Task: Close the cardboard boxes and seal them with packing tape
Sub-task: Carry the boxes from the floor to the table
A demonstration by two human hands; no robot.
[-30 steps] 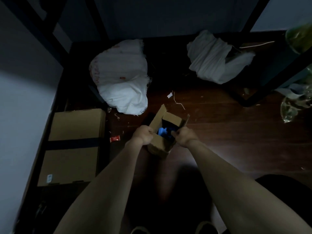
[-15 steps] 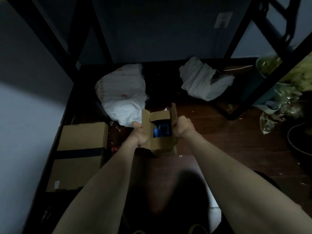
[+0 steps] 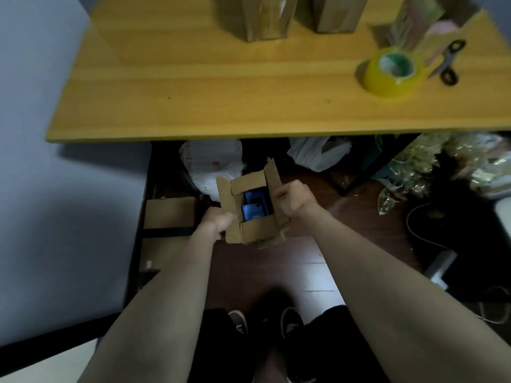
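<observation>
Now, up beyond both hands, a yellow wooden table [image 3: 249,87], with two blurred brown boxes [image 3: 255,15] standing at its far edge. Down on the floor just left of the left hand, a bigger closed carton [image 3: 168,214] with a dark strip across it. Past the fingertips, under the table, two white bags [image 3: 213,161] in the dark. Between the two hands, held up off the floor, a small cardboard box [image 3: 253,205], flaps open and standing, something blue [image 3: 255,207] showing inside. Left hand [image 3: 218,221] curled round the box's left wall, fingers wrapped tight on the cardboard. Right hand [image 3: 293,199] clamped on the right wall, thumb side against the tall right flap. Far up to the right of the right hand, on the tabletop, a roll of yellowish packing tape [image 3: 392,71]. Just beside that roll, further right, a pair of scissors [image 3: 448,60], lying flat, apart from the box.
</observation>
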